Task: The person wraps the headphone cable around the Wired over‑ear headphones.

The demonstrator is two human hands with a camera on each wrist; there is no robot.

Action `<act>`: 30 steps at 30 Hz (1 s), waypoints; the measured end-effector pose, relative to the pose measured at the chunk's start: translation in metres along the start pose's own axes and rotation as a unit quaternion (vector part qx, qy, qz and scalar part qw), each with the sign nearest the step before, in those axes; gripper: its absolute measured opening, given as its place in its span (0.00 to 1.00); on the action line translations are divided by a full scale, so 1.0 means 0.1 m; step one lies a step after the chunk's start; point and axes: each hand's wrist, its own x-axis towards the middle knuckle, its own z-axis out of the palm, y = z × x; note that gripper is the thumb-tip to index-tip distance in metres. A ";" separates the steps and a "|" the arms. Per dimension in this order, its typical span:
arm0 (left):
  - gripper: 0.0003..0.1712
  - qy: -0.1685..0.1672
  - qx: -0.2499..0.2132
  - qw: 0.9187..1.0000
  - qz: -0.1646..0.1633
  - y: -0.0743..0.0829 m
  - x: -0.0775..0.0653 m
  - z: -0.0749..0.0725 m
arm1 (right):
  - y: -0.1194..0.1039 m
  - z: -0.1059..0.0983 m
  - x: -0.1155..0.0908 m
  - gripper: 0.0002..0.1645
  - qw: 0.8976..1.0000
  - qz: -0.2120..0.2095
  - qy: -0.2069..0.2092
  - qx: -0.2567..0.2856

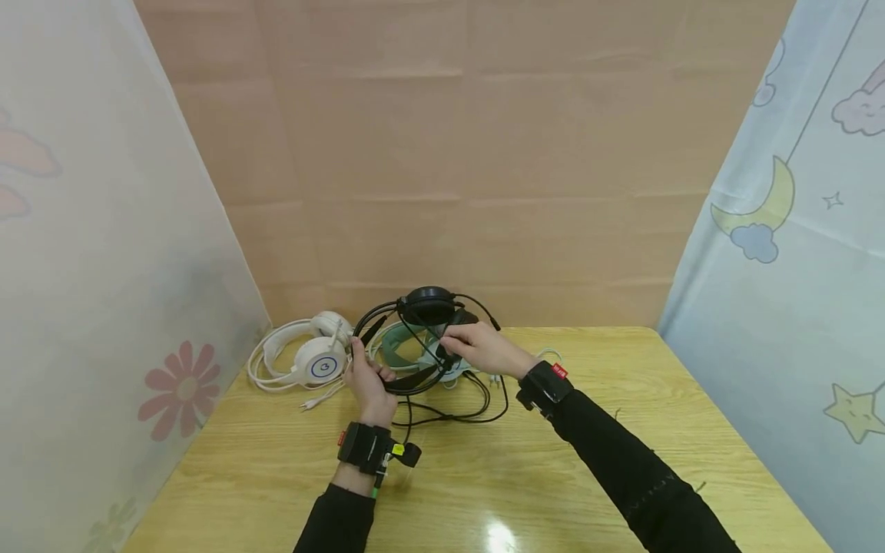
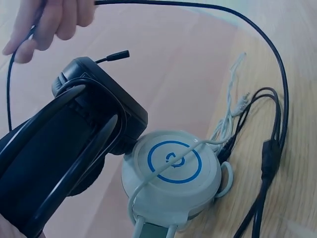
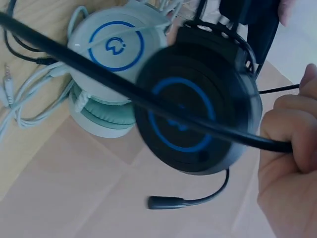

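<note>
A black headset (image 1: 429,306) with a thin boom microphone (image 3: 168,202) is held up above the table. My left hand (image 1: 369,388) grips it by the headband, at the near left side. Across from it, my right hand (image 1: 484,348) pinches the headset's black cable (image 3: 218,130) beside one ear cup. In the right wrist view that cable crosses in front of the black ear cup with its blue ring logo. Behind and below is a pale green headset (image 1: 397,346), whose ear cup (image 2: 173,161) shows close under the black one in the left wrist view.
On the table's left lies a white headset (image 1: 321,359) with its white cord. Loops of black cable (image 1: 449,417) lie on the wooden table (image 1: 553,476) below the hands. A brown paper backdrop (image 1: 456,153) stands behind, with patterned cloth (image 1: 774,307) at either side.
</note>
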 end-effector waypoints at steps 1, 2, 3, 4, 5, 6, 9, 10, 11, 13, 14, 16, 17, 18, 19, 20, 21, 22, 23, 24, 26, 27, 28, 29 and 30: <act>0.31 0.000 -0.001 1.000 -0.001 0.00 0.01 0.00 | 0.01 0.01 -0.01 0.18 1.000 0.000 0.001 0.000; 0.31 0.000 -0.004 1.000 -0.003 0.01 0.01 -0.01 | 0.01 0.03 -0.02 0.18 1.000 0.002 0.000 0.002; 0.30 -0.002 -0.006 1.000 -0.002 0.01 0.02 -0.01 | 0.02 0.04 -0.02 0.18 1.000 0.004 0.001 0.002; 0.30 -0.005 -0.007 1.000 -0.002 0.02 0.03 -0.01 | 0.02 0.06 -0.03 0.18 1.000 0.007 0.002 0.003; 0.30 -0.008 -0.009 1.000 -0.002 0.03 0.03 -0.01 | 0.03 0.07 -0.04 0.18 1.000 0.010 0.004 0.005; 0.30 -0.011 -0.012 1.000 -0.002 0.04 0.03 -0.01 | 0.03 0.09 -0.04 0.17 1.000 0.011 0.007 0.005; 0.29 -0.016 -0.016 1.000 -0.012 0.06 0.03 0.01 | 0.05 0.11 -0.06 0.17 1.000 0.015 0.014 0.011; 0.29 -0.017 -0.018 1.000 -0.017 0.06 0.02 0.02 | 0.06 0.12 -0.06 0.17 1.000 0.014 0.017 0.014; 0.29 -0.016 -0.019 0.999 -0.021 0.07 0.01 0.03 | 0.07 0.12 -0.07 0.17 1.000 0.013 0.019 0.017; 0.29 -0.018 -0.023 0.999 -0.030 0.07 0.00 0.04 | 0.09 0.13 -0.08 0.18 0.999 0.012 0.022 0.022; 0.28 -0.020 -0.025 0.999 -0.033 0.08 0.00 0.05 | 0.10 0.14 -0.08 0.18 0.999 0.012 0.022 0.026; 0.28 -0.025 -0.039 0.998 -0.044 0.10 0.00 0.05 | 0.11 0.15 -0.09 0.17 0.999 0.014 0.019 0.027; 0.28 -0.025 -0.049 0.997 -0.050 0.11 0.00 0.04 | 0.11 0.15 -0.09 0.17 0.999 0.018 0.016 0.029; 0.28 -0.025 -0.059 0.996 -0.056 0.12 0.01 0.04 | 0.11 0.15 -0.10 0.16 0.999 0.019 0.015 0.030; 0.28 -0.026 -0.071 0.995 -0.063 0.14 0.01 0.04 | 0.12 0.16 -0.10 0.16 0.999 0.020 0.013 0.030; 0.28 -0.028 -0.083 0.994 -0.069 0.16 0.02 0.03 | 0.12 0.17 -0.11 0.15 0.999 0.021 0.011 0.031; 0.28 -0.028 -0.096 0.992 -0.075 0.18 0.03 0.03 | 0.12 0.18 -0.12 0.15 0.999 0.021 0.011 0.028; 0.28 -0.028 -0.104 0.991 -0.080 0.19 0.03 0.02 | 0.13 0.18 -0.12 0.15 0.999 0.021 0.011 0.027; 0.28 -0.027 -0.112 0.990 -0.085 0.21 0.04 0.02 | 0.13 0.19 -0.13 0.14 0.999 0.021 0.010 0.027; 0.28 -0.028 -0.119 0.988 -0.092 0.22 0.04 0.01 | 0.13 0.20 -0.14 0.14 0.999 0.020 0.008 0.026; 0.27 -0.031 -0.129 0.985 -0.106 0.25 0.03 0.00 | 0.14 0.22 -0.15 0.14 1.000 0.018 0.006 0.024; 0.27 -0.032 -0.136 0.983 -0.115 0.26 0.03 0.00 | 0.14 0.23 -0.16 0.13 1.000 0.018 0.004 0.023; 0.27 -0.033 -0.142 0.982 -0.124 0.26 0.03 0.00 | 0.15 0.23 -0.17 0.13 0.999 0.017 0.003 0.028; 0.27 -0.035 -0.148 0.979 -0.132 0.27 0.03 0.00 | 0.16 0.24 -0.17 0.13 0.999 0.016 0.003 0.032; 0.27 -0.040 -0.157 0.977 -0.140 0.27 0.03 0.00 | 0.17 0.25 -0.18 0.13 0.999 0.017 0.002 0.037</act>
